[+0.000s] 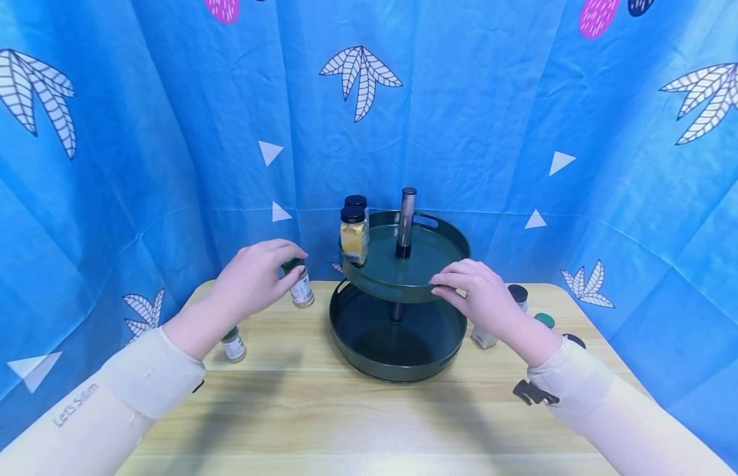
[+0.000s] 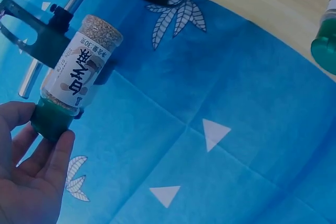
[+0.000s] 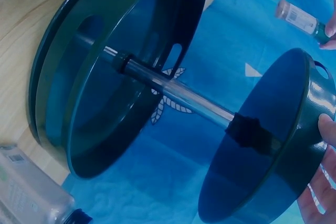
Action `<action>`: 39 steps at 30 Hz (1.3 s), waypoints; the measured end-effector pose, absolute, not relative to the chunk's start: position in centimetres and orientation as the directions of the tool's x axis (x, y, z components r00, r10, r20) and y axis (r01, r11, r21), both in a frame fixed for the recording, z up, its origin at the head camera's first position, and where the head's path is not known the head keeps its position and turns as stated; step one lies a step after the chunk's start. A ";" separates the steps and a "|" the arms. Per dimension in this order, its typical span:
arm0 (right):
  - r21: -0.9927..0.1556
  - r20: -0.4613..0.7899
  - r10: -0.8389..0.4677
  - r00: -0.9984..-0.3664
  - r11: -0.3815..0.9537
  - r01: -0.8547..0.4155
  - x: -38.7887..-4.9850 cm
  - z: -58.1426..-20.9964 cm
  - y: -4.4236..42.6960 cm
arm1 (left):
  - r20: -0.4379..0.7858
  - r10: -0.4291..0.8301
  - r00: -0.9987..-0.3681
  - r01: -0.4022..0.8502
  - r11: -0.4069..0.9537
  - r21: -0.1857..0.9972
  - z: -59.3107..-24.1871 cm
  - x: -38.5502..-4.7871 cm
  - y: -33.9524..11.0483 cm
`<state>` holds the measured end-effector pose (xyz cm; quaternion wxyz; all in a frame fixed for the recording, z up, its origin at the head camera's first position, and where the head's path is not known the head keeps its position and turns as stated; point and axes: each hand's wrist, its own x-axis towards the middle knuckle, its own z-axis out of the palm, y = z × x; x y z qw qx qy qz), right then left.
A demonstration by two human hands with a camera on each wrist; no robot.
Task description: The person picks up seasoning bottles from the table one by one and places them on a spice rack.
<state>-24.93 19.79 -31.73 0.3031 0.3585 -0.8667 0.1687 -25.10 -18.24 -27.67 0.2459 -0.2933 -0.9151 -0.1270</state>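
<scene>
My left hand (image 1: pixel 258 274) pinches the green cap of a seasoning jar (image 1: pixel 301 291) and holds it off the table, left of a dark green two-tier tray stand (image 1: pixel 399 373). In the left wrist view the jar (image 2: pixel 79 72) is clear, with pale seeds inside and a white label. My right hand (image 1: pixel 476 291) grips the front right rim of the upper tray (image 1: pixel 381 287), with the thumb against its outer wall (image 3: pixel 294 177) in the right wrist view. On that tray's left side stand a black-capped jar of yellow contents (image 1: pixel 353 241) and another black-capped jar (image 1: pixel 356 200) behind it.
Another green-capped jar (image 1: pixel 233 345) stands at the table's left, below my left forearm. Right of the stand, partly hidden by my right arm, are several jars, among them a black-capped one (image 1: pixel 518 294) and a green-capped one (image 1: pixel 545 320). A blue patterned curtain (image 1: pixel 464 132) surrounds the table.
</scene>
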 end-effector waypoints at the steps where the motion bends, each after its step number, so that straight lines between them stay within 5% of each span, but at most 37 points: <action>1: -0.074 0.647 -0.519 -0.558 0.686 -0.724 -24.9 -31.7 19.8 | 0.530 0.478 -0.701 0.605 0.792 0.086 -27.5 -25.1 -18.2; 21: -0.071 0.650 -0.520 -0.554 0.685 -0.725 -25.1 -32.0 19.8 | 0.585 0.491 -0.646 0.650 0.755 0.084 -25.4 -25.0 -16.7; 39: -0.075 0.645 -0.520 -0.560 0.686 -0.723 -25.0 -31.7 19.7 | 0.698 0.477 -0.534 0.703 0.709 0.052 -24.4 -25.0 -15.7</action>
